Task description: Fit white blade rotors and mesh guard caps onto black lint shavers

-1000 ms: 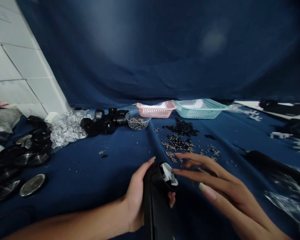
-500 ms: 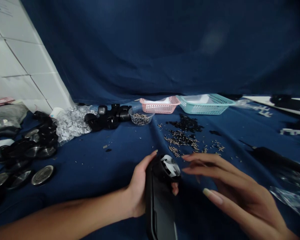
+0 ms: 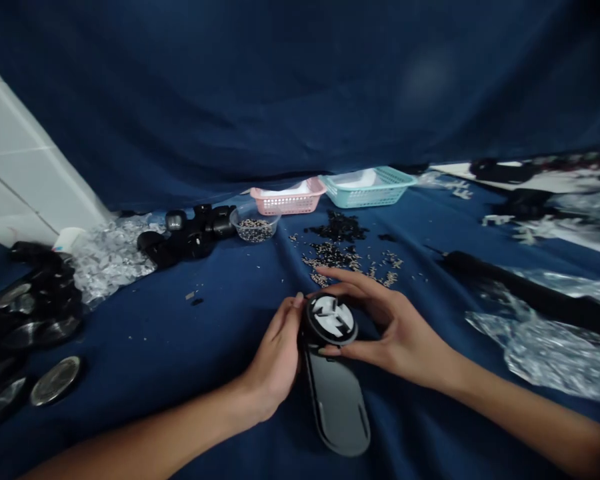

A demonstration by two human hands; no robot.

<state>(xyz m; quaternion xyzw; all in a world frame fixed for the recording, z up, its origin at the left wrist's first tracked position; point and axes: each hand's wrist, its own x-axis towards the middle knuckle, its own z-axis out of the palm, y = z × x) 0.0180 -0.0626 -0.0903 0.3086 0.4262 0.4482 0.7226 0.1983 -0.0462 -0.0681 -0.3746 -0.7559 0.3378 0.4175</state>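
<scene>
Between my hands is a long black casing with a round black end. A white slotted insert sits inside that round end, facing up. My left hand is closed along the casing's left side, its thumb near the round end and the other fingers mostly hidden behind. Around the right of the round end my right hand is curled, with the thumb at its near edge and the fingers at its far edge. Small screws and little black pieces lie scattered just beyond.
A clear bowl of screws stands beyond, beside a pink basket and a teal basket. Black round parts and clear plastic pieces are heaped left. On the right lie a black corded screwdriver and clear plastic bags.
My right hand has moved left from open air and closed on the casing's round end. The casing has tilted, showing more of its flat face and insert. The view has shifted right.
</scene>
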